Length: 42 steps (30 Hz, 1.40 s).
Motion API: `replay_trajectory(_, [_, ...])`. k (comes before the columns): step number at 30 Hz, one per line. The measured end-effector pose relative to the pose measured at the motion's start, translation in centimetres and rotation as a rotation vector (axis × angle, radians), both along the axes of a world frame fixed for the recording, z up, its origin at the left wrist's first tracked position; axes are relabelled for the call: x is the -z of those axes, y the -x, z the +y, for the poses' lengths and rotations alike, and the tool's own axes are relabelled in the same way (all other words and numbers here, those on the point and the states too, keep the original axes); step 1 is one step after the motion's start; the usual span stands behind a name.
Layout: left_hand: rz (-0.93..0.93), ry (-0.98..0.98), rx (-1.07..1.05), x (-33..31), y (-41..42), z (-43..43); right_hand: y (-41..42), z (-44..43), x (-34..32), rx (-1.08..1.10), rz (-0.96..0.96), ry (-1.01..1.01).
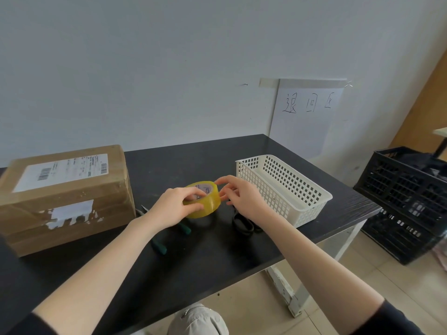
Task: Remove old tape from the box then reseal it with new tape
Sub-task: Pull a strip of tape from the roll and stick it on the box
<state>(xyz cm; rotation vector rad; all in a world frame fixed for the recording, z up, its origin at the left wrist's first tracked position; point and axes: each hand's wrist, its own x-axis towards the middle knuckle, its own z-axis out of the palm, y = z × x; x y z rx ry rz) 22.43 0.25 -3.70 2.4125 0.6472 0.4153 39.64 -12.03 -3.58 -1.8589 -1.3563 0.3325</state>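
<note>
A yellowish roll of clear tape point(207, 204) is held just above the black table point(217, 257), near its middle. My left hand point(173, 206) grips the roll, thumb through its core and fingers around the outside. My right hand point(239, 198) touches the roll's right side and top rim with its fingertips. The brown cardboard box point(65, 197) stands at the left of the table, wrapped in glossy tape, with a white shipping label on top and a torn white label on its front face.
A white perforated plastic basket point(284, 189) stands right of my hands. Black-handled scissors point(243, 226) lie under my right wrist. A green-handled tool point(169, 238) lies under my left forearm. A black crate point(406, 199) sits on the floor beyond the table's right edge.
</note>
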Motion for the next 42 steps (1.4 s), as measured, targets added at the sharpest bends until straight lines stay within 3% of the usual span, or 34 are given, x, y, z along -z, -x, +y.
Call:
replay_trajectory(4, [-0.035, 0.045, 0.021, -0.4, 0.4, 0.2, 0.5, 0.2, -0.4, -0.021, -0.177, -0.057])
replay_trajectory(18, [-0.047, 0.14, 0.021, 0.0, 0.8, 1.2, 0.6, 0.4, -0.8, -0.062, -0.39, -0.103])
replay_trajectory(27, [-0.002, 0.149, 0.022, 0.0, 0.9, 1.1, 0.5, 1.2, -3.4, -0.228, -0.656, 0.144])
replay_trajectory(32, [-0.037, 0.145, 0.029, 0.0, 0.9, 1.1, 1.0, 1.6, -5.8, -0.254, -0.892, 0.489])
replay_trajectory(36, [-0.074, 0.161, 0.006, 0.1, 1.1, 1.1, 1.8, 1.9, -6.7, -0.215, -0.766, 0.507])
replay_trajectory(42, [-0.109, 0.227, 0.011, 0.2, 1.4, 1.3, 1.6, 1.8, -5.1, -0.067, -0.215, 0.284])
